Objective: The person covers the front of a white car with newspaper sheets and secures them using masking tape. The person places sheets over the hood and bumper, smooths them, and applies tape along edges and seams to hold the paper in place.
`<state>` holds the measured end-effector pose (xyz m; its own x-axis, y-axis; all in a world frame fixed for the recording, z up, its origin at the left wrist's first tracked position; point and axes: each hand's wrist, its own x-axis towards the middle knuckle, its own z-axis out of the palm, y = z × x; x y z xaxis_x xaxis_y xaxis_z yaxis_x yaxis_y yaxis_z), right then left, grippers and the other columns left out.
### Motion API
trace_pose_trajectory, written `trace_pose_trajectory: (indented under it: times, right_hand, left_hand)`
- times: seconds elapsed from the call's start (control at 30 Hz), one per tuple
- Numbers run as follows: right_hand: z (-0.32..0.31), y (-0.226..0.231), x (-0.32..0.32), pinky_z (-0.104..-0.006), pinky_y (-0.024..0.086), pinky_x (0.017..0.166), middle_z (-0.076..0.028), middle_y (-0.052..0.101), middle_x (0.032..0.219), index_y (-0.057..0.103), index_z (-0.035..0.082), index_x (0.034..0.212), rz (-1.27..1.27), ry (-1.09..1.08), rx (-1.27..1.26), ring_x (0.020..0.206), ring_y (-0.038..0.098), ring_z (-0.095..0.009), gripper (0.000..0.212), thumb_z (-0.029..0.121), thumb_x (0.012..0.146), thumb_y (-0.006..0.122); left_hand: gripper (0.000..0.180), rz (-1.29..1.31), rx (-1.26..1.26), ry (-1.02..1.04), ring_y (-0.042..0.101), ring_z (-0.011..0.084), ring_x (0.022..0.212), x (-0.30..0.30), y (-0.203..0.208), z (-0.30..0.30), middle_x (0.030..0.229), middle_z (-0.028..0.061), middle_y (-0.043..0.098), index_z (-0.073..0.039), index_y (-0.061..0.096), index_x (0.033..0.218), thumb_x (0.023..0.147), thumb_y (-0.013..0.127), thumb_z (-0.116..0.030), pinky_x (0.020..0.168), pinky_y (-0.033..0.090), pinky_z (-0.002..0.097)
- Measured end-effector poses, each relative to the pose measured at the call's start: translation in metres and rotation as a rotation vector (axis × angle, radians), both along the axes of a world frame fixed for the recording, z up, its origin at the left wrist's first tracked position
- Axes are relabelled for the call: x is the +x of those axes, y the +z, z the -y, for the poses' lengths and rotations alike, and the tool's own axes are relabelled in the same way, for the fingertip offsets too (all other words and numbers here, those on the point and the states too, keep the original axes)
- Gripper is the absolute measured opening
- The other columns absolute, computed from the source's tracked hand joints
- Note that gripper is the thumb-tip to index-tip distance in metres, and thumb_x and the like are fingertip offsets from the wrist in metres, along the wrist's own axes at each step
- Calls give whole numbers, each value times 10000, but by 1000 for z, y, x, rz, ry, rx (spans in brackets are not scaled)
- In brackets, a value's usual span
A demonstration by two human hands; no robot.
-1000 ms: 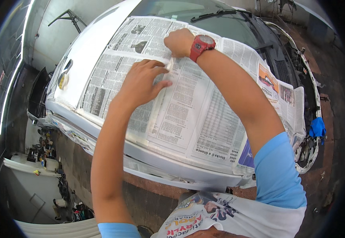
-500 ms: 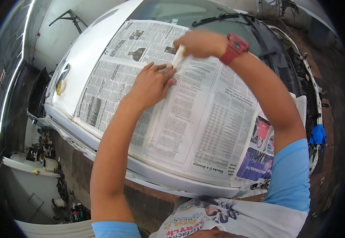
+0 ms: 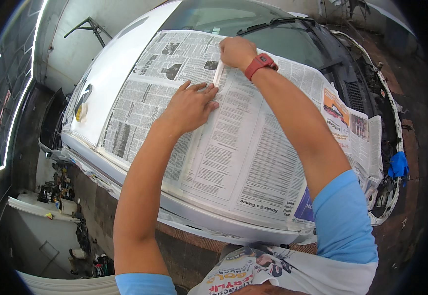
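Observation:
Newspaper sheets [image 3: 224,142] lie spread over a pale car panel below the windshield. My left hand [image 3: 189,105] rests on the paper with its fingers apart, the fingertips beside a seam between two sheets. Beyond it, my right hand [image 3: 237,52], with a red watch on the wrist, is closed at the far end of that seam. A narrow pale strip of masking tape [image 3: 218,74] runs along the seam from near my left fingertips up to my right hand. Whatever else the right fingers hold is hidden behind the knuckles.
A yellowish tape roll [image 3: 81,112] sits on the white panel [image 3: 118,59] at the left. The windshield with a black wiper [image 3: 275,22] lies beyond the paper. A blue cloth [image 3: 398,164] hangs at the right edge. Cluttered parts [image 3: 59,184] stand at the lower left.
My right hand has come down against the paper's far edge, and its forearm has swung left, uncovering more newspaper at the right. My left hand keeps its place on the paper.

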<state>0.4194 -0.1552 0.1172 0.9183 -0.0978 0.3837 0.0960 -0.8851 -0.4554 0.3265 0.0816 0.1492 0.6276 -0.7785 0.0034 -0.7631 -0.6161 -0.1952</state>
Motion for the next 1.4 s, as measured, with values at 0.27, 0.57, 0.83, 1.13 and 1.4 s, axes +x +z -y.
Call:
trace_pose_trajectory:
  times: [0.27,0.57,0.83,1.13,1.4]
  right_hand:
    - [95,-16,-70,-505,593,847,-180,822,1030,793,99,1127,593,-56,480,963,782,-420,268,343,1041,724]
    - [69,-66,-404,-272,466,699,-26,641,884,673,-19,1019,291,-183,699,779,573,-81,114,63,1096,696]
    - [-28,-119,-476,-194,366,610,21,606,858,654,55,1185,411,-412,1004,687,488,-17,135,188,1162,653]
    - [-184,-55,-473,-226,385,657,13,578,731,314,-29,1741,323,55,834,645,477,-58,659,212,1188,579]
    - [-394,-69,-486,-247,452,674,-46,629,860,413,-117,1609,242,276,752,684,551,-93,567,153,1149,604]
  left_hand:
    - [340,91,-117,-84,703,318,1255,11,9,20,1239,111,822,-67,842,1208,1110,634,-318,1231,437,512]
    - [682,-19,69,73,362,308,1669,60,-18,80,1763,96,484,-112,535,1666,1198,329,-563,1379,237,506]
    - [786,81,-155,-30,320,369,1686,24,-38,74,1813,113,393,-125,443,1728,1162,358,-663,1386,171,592]
    - [649,-214,-817,-313,573,320,1494,-278,-27,-175,1679,87,579,-186,635,1595,998,808,-374,1253,427,547]
    - [493,-405,-1128,384,696,334,1324,-429,-170,-445,1497,102,737,-124,757,1445,982,849,-267,1134,528,474]
